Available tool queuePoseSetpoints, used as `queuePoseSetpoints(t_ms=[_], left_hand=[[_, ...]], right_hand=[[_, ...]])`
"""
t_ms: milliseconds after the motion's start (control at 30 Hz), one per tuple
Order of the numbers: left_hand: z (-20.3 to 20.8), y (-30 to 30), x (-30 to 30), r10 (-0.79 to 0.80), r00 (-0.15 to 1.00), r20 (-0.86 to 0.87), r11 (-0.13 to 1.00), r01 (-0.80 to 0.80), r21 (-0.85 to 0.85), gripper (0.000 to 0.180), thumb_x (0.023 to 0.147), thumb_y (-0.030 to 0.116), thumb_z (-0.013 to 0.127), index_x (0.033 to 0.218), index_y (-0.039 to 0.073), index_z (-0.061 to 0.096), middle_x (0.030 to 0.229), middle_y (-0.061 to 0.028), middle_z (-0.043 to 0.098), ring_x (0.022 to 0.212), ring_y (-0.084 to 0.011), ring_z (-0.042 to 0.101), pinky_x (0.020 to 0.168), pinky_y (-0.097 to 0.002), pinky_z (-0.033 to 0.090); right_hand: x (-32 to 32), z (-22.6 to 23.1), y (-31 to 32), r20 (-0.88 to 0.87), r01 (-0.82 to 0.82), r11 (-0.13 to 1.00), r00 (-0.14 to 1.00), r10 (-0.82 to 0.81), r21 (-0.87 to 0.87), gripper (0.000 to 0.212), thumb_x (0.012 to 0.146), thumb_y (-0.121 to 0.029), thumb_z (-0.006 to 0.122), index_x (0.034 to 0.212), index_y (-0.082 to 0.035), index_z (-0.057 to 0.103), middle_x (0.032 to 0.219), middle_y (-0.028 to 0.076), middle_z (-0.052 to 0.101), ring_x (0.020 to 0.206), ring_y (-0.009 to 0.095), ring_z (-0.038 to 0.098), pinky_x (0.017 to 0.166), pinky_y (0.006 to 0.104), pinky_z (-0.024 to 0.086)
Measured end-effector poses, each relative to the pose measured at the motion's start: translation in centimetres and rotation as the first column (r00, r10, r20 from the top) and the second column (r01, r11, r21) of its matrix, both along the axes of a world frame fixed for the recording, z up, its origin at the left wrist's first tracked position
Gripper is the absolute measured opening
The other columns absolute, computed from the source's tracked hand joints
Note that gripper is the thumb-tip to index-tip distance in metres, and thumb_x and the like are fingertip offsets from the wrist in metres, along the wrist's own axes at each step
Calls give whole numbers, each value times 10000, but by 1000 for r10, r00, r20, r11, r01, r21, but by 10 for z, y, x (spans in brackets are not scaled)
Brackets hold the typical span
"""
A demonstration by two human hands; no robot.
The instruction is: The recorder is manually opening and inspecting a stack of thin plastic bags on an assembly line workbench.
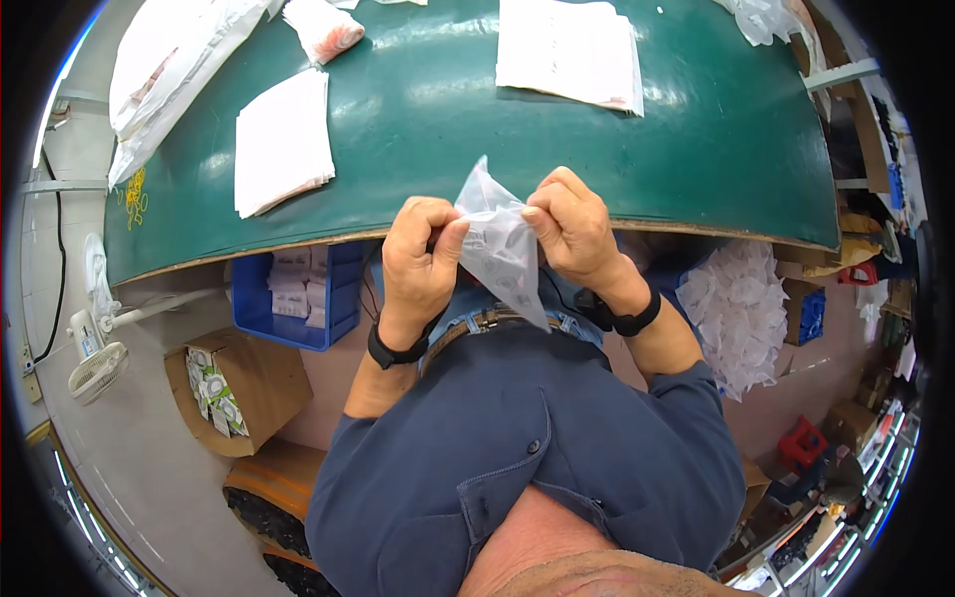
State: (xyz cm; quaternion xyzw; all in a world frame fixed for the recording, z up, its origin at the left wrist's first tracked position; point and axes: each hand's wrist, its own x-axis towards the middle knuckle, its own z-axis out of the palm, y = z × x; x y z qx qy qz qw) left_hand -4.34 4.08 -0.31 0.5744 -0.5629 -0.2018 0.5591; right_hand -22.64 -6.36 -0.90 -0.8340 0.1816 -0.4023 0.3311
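Note:
A translucent plastic bag [502, 254] is stretched between my two hands, just in front of the table's near edge. One corner points up over the green table and the other hangs down toward my belt. My left hand [422, 254] pinches its left side between thumb and curled fingers. On the right side, my right hand [577, 227] grips it the same way. Faint printing shows on the bag; whether anything is inside, I cannot tell. Both wrists wear black bands.
On the green table [418, 129] lie a left stack of white sheets [285, 144], a right stack [569, 52], a large white bag [174, 65] and yellow rubber bands [133, 197]. Below stand a blue crate [343, 298], a cardboard box [269, 383], a fan [97, 370] and piled clear bags [736, 308].

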Motion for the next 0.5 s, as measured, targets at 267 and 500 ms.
queuePoseSetpoints(t_ms=[267, 500], left_hand=[[-1, 4, 12, -8, 998, -67, 1000, 7, -15, 139, 943, 116, 729, 945, 17, 631, 900, -74, 621, 737, -164, 557, 625, -285, 459], [3, 3, 5, -51, 995, 84, 997, 55, -53, 142, 912, 93, 755, 960, 24, 640, 893, -77, 625, 727, -181, 571, 612, -299, 467]], right_hand=[[0, 7, -6, 54, 31, 999, 998, -30, -10, 134, 944, -98, 692, 881, -14, 609, 817, 125, 568, 691, 278, 570, 590, 361, 469], [-1, 7, 0, 92, 95, 990, 992, -85, -109, 129, 940, -98, 703, 892, -17, 614, 832, 122, 575, 693, 266, 572, 582, 348, 473]])
